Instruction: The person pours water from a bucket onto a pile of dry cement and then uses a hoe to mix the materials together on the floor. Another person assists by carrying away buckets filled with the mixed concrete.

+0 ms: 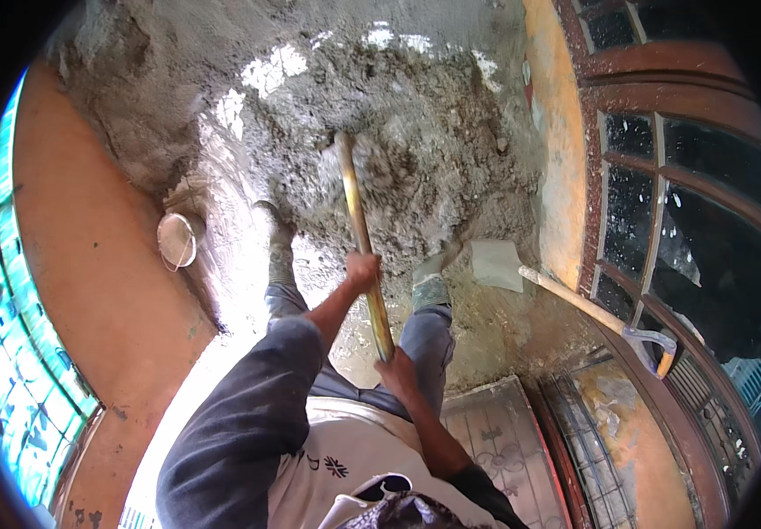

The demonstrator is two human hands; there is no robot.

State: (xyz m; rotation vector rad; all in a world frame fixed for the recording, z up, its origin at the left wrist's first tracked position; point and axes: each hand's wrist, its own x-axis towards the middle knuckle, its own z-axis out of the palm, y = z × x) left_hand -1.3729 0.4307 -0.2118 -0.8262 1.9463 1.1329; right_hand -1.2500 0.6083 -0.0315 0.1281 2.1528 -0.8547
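Observation:
My left hand (pixel 363 271) is closed round the middle of a hoe's long wooden handle (pixel 358 212). Lower down, close to my body, my right hand (pixel 398 372) grips the same handle near its end. The far end of the hoe reaches into a heap of wet grey mortar (pixel 451 150), where its head is blurred and partly hidden. My boots stand on either side of the handle, at the near edge of the heap.
A shovel (pixel 574 304) with a D-shaped grip lies to the right, its pale blade near my right boot. A white bucket (pixel 177 240) stands by the orange wall (pixel 89 220) at left. Wood-framed windows (pixel 653 203) line the right; a metal grille door (pixel 504 441) is behind.

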